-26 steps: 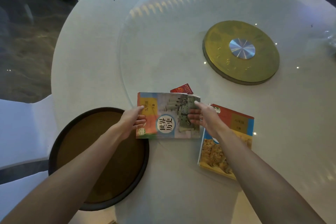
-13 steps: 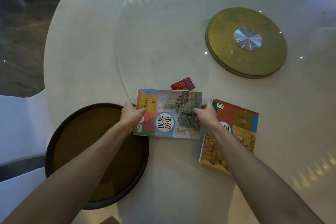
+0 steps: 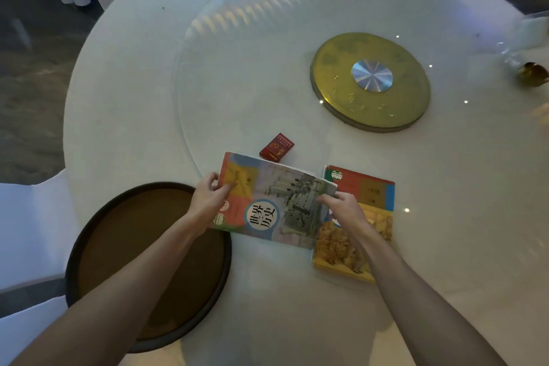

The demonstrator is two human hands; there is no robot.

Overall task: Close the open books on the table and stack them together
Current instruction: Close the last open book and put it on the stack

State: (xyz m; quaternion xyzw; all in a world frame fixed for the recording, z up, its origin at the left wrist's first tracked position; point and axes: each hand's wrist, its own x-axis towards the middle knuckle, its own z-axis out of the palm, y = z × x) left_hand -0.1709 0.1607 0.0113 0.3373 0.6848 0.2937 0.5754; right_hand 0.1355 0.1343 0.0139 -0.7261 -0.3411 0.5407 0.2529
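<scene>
- My left hand point(image 3: 208, 202) pinches the spine edge of the history book point(image 3: 267, 202), thumb on the cover, fingers tucked beneath.
- My right hand point(image 3: 341, 208) grips the opposite, open-page edge, so I'm holding the book closed, near the worktop's point(image 3: 133, 83) front edge.
- Its left end overhangs the brown tray point(image 3: 148, 261); its right end overlaps the second book point(image 3: 371, 196), which lies shut just beside it.
- It looks like a thin paperback: light, floppy, glossy, so probably a bit slippery. Holding both short edges should stop it sagging or fanning open.
- Next, I reckon: lay it square on the second book and line up the corners.
- The red packet point(image 3: 277, 151) sits just behind, on the glass turntable point(image 3: 237, 68), out of the way.
</scene>
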